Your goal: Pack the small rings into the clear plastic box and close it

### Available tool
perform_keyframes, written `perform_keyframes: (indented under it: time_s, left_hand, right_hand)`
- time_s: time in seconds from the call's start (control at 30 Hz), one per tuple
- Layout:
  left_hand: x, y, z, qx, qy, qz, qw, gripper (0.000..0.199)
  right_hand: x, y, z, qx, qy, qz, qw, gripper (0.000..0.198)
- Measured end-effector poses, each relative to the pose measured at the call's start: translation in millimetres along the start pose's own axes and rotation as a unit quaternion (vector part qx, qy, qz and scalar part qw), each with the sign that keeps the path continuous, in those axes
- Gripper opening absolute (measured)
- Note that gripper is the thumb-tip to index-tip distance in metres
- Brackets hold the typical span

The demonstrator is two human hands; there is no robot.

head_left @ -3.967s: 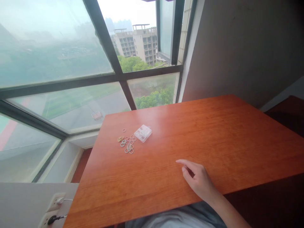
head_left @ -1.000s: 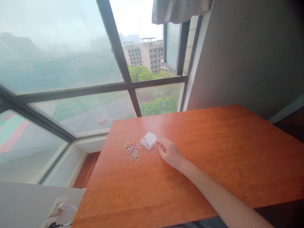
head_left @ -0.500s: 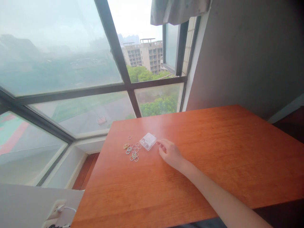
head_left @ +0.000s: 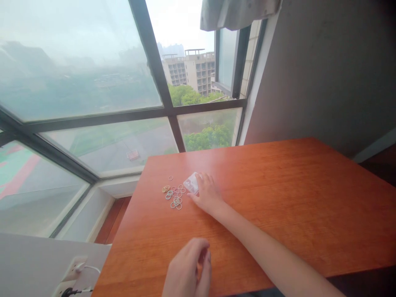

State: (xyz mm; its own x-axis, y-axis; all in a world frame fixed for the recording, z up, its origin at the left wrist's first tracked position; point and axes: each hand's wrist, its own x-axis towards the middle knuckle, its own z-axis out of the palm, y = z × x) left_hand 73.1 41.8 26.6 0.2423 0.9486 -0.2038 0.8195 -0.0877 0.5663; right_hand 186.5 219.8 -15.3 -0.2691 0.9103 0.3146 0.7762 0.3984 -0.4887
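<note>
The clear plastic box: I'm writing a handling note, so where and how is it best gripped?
Probably pinch the clear plastic box across its near and far edges, with the right hand coming from the right. It lies flat and low with straight sides to press between thumb and fingers, and the loose rings crowd its left side.

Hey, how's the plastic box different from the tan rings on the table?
The plastic box is clear with straight edges; the tan rings are round. The plastic box looks bigger than the whole bunch of tan rings. The right hand partly covers the plastic box, while no hand covers the tan rings. Both are toward the far left of the table.
</note>
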Motion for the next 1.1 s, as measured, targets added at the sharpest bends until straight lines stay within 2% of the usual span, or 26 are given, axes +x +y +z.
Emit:
perform_keyframes:
  time_s: [0.07, 0.1, 0.17, 0.27, 0.37, 0.7, 0.97, 1.1]
  left_hand:
    - [39.2, -1.9, -11.1, 0.059, 0.177, 0.031, 0.982, 0.023]
    - [57.1, -4.3, -17.1, 0.094, 0.231, 0.041, 0.968, 0.028]
    - [87.1, -10.8, -28.8, 0.161, 0.275, 0.040, 0.947, 0.043]
    - [116.7, -19.0, -40.3, 0.208, 0.248, 0.008, 0.946, 0.065]
    - [133.5, -22.0, -41.5, 0.221, 0.215, 0.009, 0.951, 0.073]
    - [154.2, -32.0, -28.3, 0.202, 0.269, -0.012, 0.942, 0.056]
    - [152.0, -32.6, -30.1, 0.142, 0.262, -0.033, 0.954, 0.060]
    - [152.7, -37.0, -28.7, 0.126, 0.272, -0.031, 0.954, 0.061]
  right_hand:
    - [1.5, -3.3, 2.0, -0.013, -0.001, 0.010, 1.000, 0.067]
    - [2.0, -4.0, 2.5, -0.016, -0.002, 0.014, 1.000, 0.065]
    - [2.8, -3.9, 3.0, -0.018, -0.003, 0.016, 1.000, 0.061]
    - [4.0, -1.1, 2.8, -0.013, 0.000, 0.018, 1.000, 0.059]
    - [5.9, 2.7, 0.2, 0.000, 0.005, 0.023, 1.000, 0.056]
    - [7.7, 2.3, -10.5, 0.003, 0.004, 0.056, 0.998, 0.056]
    - [9.6, 0.0, -17.9, -0.019, -0.004, 0.047, 0.999, 0.050]
    - [9.8, 2.5, -20.7, 0.015, -0.004, 0.057, 0.998, 0.048]
